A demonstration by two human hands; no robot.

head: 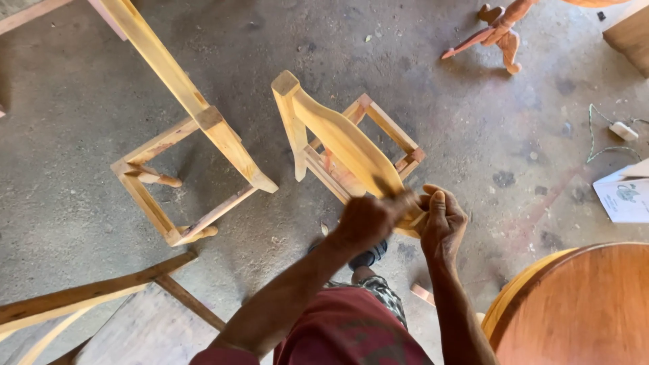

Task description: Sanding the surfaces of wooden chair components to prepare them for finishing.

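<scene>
gripping the chair frame [348, 145], both the left hand [368, 217] and right hand [443, 220] clamp its backrest, a second frame [182, 169] just beside.

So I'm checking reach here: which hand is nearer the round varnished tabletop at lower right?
Right. The right hand grips the chair's back rail on the side toward the round tabletop; the left hand is on the far side.

Head-worn view, straight down, close above concrete floor [81, 122]
</scene>
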